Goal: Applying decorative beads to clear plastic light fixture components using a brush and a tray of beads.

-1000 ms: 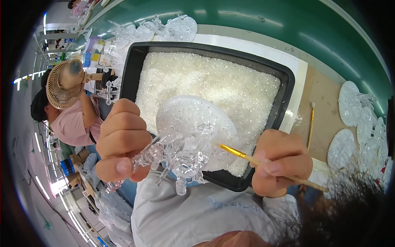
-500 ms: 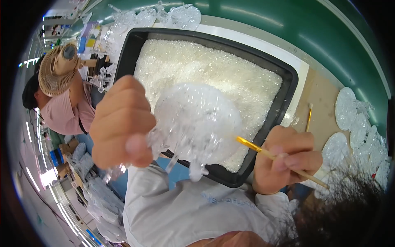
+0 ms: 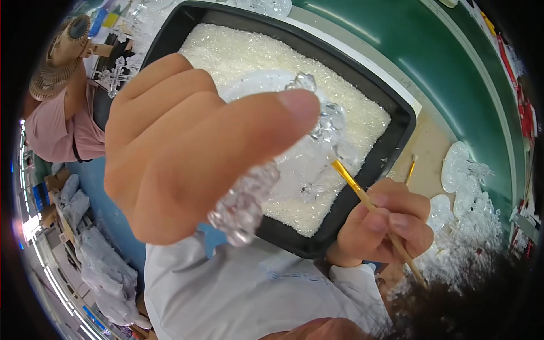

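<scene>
My left hand [image 3: 187, 141] fills the middle of the view, raised close to the camera and gripping a clear, knobbly plastic ornament [image 3: 294, 164] with a round white disc behind it. My right hand [image 3: 385, 224] holds a thin yellow-handled brush [image 3: 362, 198] like a pen, its tip pointing up-left at the ornament. Both hands hover over a black tray [image 3: 391, 141] filled with white glittery granules [image 3: 249, 56].
Several white glittered ornaments [image 3: 464, 181] lie on the table at the right, beside a second brush [image 3: 411, 167]. A green surface [image 3: 430, 51] runs behind the tray. Another person in a straw hat [image 3: 59, 56] sits at the left. My lap is covered in white cloth [image 3: 249, 289].
My left hand has lifted the ornament much nearer to the camera and turned it. The right hand with the brush has stayed beside it, tip still toward the ornament.
</scene>
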